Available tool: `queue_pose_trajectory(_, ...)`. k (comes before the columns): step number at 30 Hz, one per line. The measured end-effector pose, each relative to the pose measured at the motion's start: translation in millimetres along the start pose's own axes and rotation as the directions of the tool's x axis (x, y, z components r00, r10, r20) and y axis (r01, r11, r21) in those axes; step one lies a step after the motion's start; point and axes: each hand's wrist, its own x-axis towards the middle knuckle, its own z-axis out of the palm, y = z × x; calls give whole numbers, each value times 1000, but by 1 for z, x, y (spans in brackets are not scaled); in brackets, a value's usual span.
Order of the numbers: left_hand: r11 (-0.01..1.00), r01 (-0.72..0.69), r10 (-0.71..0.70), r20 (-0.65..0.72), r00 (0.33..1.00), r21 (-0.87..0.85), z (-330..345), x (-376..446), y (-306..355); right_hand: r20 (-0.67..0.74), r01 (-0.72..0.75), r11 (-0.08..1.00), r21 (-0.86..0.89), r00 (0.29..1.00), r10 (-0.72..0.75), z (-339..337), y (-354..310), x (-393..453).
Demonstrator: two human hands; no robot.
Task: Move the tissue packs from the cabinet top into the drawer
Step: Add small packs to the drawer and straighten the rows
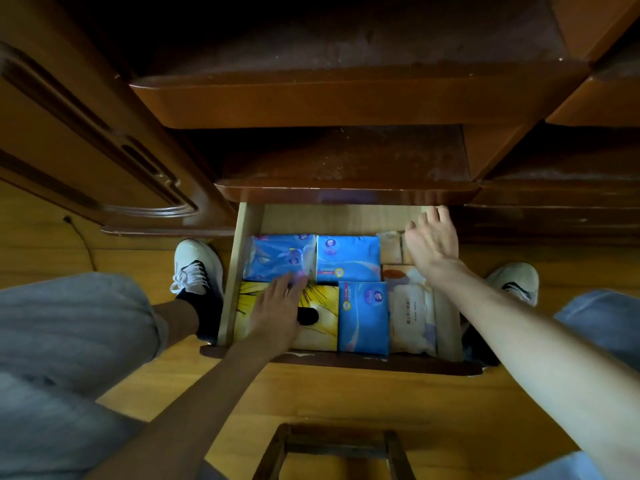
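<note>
**Drawer nearly full, cabinet top bare**

Far left: grey trouser leg [69, 327] and white shoe [195, 266] planted on wood floor [346, 403], just beside the open drawer [228, 289].

Inside the drawer, left column: a crumpled blue pack [277, 256] at the back, a yellow pack [322, 317] at the front. Left hand [277, 313] lying flat on the yellow pack, fingers straight and loosely spread, tips reaching onto the crumpled blue pack's near edge; pressing, not gripping, by the look of it.

Middle column: a second blue pack [348, 258] at the back, a third blue pack [363, 318] upright-long in front of it, both lying flat and touching their neighbours.

Right column: a pale pack [410, 313] at the front, small tan packs [391, 247] behind it, partly hidden. Right hand [433, 240] over the back right corner, fingers extended and fairly wide, tips near the drawer's rear under the cabinet edge; holding nothing visible, though contact with the tan packs cannot be told.

Further right: second shoe [516, 280], partly behind the forearm. Bottom centre: a wooden stool frame [332, 445].

Above the drawer, the cabinet top [346, 164] showing dark, dusty wood with no packs on the visible part. Judged from that: moving seemingly done, packs all in the drawer, only settling and tidying left, then perhaps closing. Corners of the top in shadow, so a stray pack cannot be ruled out.
</note>
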Motion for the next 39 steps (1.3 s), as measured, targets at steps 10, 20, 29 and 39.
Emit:
queue_pose_trajectory(10, 998, -17, 13, 59, 998, 58, 7, 5, -6, -39, 65, 964, 256, 998, -57, 0, -1, -4)
queue_pose_trajectory(20, 999, -24, 23, 20, 1000, 31, 7, 4, -7, 121, 87, 993, 79, 988, -96, 15, 9, 1)
queue_pose_trajectory(29, 999, -28, 28, -2, 1000, 32, 5, 5, -5, -5, 99, 974, 202, 995, -100, 18, -8, -3)
queue_pose_trajectory(39, 999, -5, 5, 6, 1000, 34, 1, 6, 3, 230, 108, 942, 318, 955, -187, 8, -8, 18)
